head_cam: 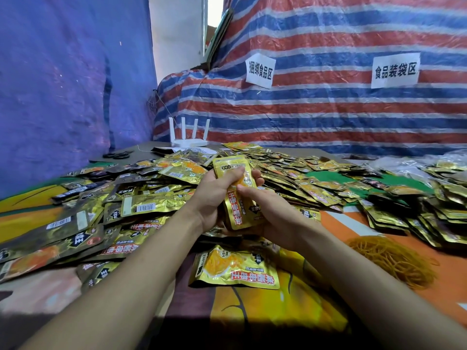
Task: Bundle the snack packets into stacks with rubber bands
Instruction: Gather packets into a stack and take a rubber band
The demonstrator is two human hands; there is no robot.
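A person at a packing table (pixel 429 286) holds a stack of snack packets (pixel 240 198) in both hands above the middle of the work surface. The gold stack stands nearly on end: its long axis runs from the person toward the far wall, the top edge points up and away and leans slightly left, and the printed face is turned toward the camera. The left hand (pixel 217 195) grips the upper half, thumb across the front and fingers curled round the back. The right hand (pixel 275 218) clasps the lower end, thumb pressed on the front and fingers cupped beneath. A single packet (pixel 235 269) lies flat just in front of the wrists, its long axis left to right. A heap of loose packets (pixel 151 193) spreads to the left and behind, and a pile of rubber bands (pixel 394 261) sits to the right. A white router (pixel 188 133) and scissors (pixel 116 155) rest at the far edge, below paper signs (pixel 395 70) on a striped tarpaulin (pixel 328 109).
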